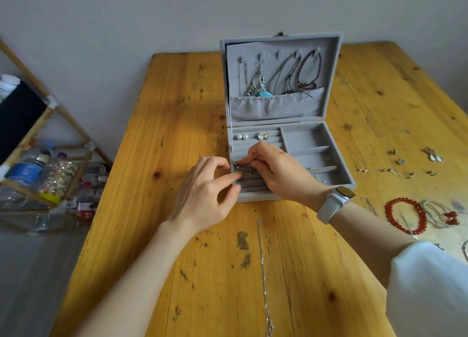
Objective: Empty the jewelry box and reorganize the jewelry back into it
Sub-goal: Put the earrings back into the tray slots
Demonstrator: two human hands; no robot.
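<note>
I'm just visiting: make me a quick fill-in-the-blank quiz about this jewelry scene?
1. The jewelry box lid stands ____.
2. The beaded bracelet lying on the table is ____ in colour.
3. Two round ____ earrings sit in the box's top padded row.
4. The white watch is worn on the ____ wrist.

Missing words: open; red; pearl; right

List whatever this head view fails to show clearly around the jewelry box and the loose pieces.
- Small metal piece at the ring rolls: too small, and fingers of the left hand and right hand cover it.
- Front rolls of the jewelry box: hidden under both hands.
- Silver chain: cut off by the bottom edge.
- Small earrings on the table: too tiny to identify.
- Shelf bottles: blurred.
</note>
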